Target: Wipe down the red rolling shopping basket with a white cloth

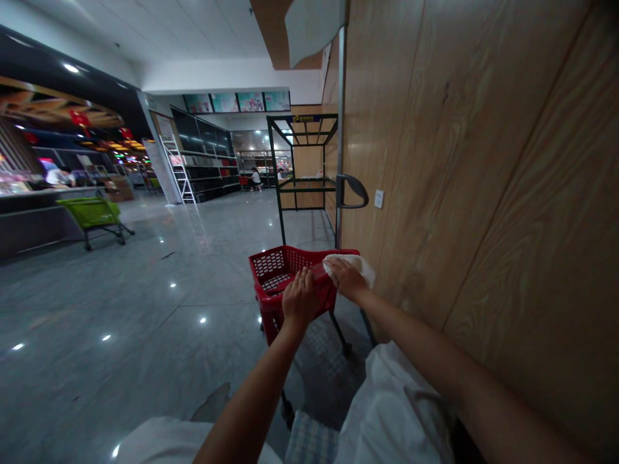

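In front of me stands a red plastic shopping cart (271, 298) with perforated basket walls and dark legs on casters. My left hand (298, 301) is closed over the cart's near edge, its fingers pointing away from me. My right hand (347, 278) presses a white cloth (362, 263) against the top of the cart's right side. Part of the cloth hangs out past the fingers. The palms and the rim beneath them are hidden.
A wood-panelled wall (435, 161) runs close along my right, with a white switch plate (379, 199). Behind the cart stands a black metal frame (285, 206). Further left are a green cart (94, 212), a white ladder (181, 171) and a crouching person (255, 179).
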The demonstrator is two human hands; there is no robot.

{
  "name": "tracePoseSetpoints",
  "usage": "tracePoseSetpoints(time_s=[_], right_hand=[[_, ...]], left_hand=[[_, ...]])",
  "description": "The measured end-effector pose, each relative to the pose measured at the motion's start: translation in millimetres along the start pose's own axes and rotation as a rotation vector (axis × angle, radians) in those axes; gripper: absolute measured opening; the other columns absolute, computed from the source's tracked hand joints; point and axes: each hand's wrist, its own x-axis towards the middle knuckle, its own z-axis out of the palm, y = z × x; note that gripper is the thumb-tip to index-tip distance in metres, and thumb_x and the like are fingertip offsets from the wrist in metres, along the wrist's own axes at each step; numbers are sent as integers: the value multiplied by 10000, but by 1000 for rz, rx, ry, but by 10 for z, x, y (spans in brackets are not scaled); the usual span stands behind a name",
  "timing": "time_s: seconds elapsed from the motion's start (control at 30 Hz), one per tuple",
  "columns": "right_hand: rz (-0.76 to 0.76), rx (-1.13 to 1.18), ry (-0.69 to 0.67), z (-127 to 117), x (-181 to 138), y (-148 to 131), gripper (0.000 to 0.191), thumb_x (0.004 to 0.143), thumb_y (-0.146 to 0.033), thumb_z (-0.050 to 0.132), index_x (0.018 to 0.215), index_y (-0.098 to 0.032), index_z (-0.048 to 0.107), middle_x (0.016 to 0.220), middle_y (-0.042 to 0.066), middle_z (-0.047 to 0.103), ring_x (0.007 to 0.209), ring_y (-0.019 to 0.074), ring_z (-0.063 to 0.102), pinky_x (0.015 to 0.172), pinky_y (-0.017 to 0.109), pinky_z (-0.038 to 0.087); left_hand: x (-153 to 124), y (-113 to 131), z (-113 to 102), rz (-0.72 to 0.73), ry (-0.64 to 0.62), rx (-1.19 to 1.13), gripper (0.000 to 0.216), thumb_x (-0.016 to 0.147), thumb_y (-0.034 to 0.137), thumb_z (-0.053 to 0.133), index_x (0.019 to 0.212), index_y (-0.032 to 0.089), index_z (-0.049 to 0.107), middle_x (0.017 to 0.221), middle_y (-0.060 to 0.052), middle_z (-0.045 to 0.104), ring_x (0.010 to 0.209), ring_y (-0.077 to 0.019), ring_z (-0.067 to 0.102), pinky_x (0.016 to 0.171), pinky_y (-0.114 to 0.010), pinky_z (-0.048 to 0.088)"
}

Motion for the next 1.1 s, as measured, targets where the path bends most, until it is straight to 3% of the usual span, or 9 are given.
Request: tracePoseSetpoints(time_s=[0.07, 0.13, 0.33, 0.43, 0.6, 0.73, 0.87, 1.0, 1.1], right_hand=[[123, -28, 31, -18, 12, 83, 511, 815, -47, 411, 1311, -86, 523, 1340, 164, 538, 1284, 220, 438, 1127, 441, 294], [145, -18, 45, 6, 1, 22, 523, 807, -48, 408, 1315, -104, 522, 1341, 160, 537, 1293, 221, 427, 1132, 461, 276], [-178, 81, -30, 141, -51, -366, 687, 729, -49, 478, 1410, -104, 405, 1466, 132, 411, 1387, 190, 288, 1164, 406, 231], [-132, 30, -42, 65, -22, -152, 601, 774, -41, 446, 1366, -143, 466, 1432, 104, 462, 1359, 175, 340, 1149, 396, 260], [159, -112, -69, -155, -3, 391, 418, 844, -61, 447, 1235, -137, 572, 1295, 134, 579, 1249, 206, 477, 1104, 434, 306], [145, -160, -115, -198, -5, 397, 490, 753, 4, 518, 1223, -126, 566, 1286, 134, 578, 1237, 215, 486, 1084, 407, 326], [100, -184, -103, -126, 36, 192, 502, 748, -4, 529, 1231, -139, 554, 1268, 127, 586, 1227, 224, 497, 1076, 415, 337], [12, -155, -116, -37, 99, -29, 571, 694, 35, 570, 1233, -154, 549, 1251, 131, 598, 1198, 224, 524, 1061, 383, 362], [-64, -126, -128, -47, 121, -173, 534, 744, 47, 520, 1230, -172, 551, 1231, 109, 616, 1159, 201, 555, 1041, 359, 393]], left_hand=[[2, 5, -2, -6, -3, 6, 442, 846, 163, 430, 1273, 115, 530, 1368, -126, 531, 1242, -230, 522, 983, -344, 431], [6, 9, 5, -9, -1, 3, 440, 848, 180, 439, 1271, 106, 530, 1362, -135, 535, 1226, -241, 535, 974, -349, 437], [35, -22, 22, -8, 19, -19, 397, 862, 202, 427, 1228, 129, 564, 1340, -117, 561, 1176, -231, 570, 960, -340, 441], [45, -55, 7, -9, 14, -19, 423, 831, 180, 453, 1239, 139, 557, 1345, -114, 557, 1167, -231, 575, 965, -346, 439], [39, -91, -15, 17, -35, -5, 482, 794, 192, 480, 1271, 143, 528, 1381, -115, 522, 1203, -244, 550, 955, -365, 447], [43, -157, -14, 28, -43, -2, 501, 783, 207, 505, 1281, 157, 527, 1386, -116, 518, 1194, -256, 553, 956, -362, 446], [70, -444, -17, 85, -24, 9, 500, 770, 211, 522, 1269, 178, 535, 1355, -103, 551, 1163, -247, 574, 962, -362, 446], [99, -962, -85, 157, -22, 3, 501, 746, 261, 535, 1241, 183, 561, 1311, -94, 590, 1180, -252, 567, 980, -387, 434], [90, -1363, -174, 174, -31, 1, 506, 724, 269, 519, 1221, 203, 582, 1298, -71, 602, 1214, -252, 546, 1049, -419, 376]])
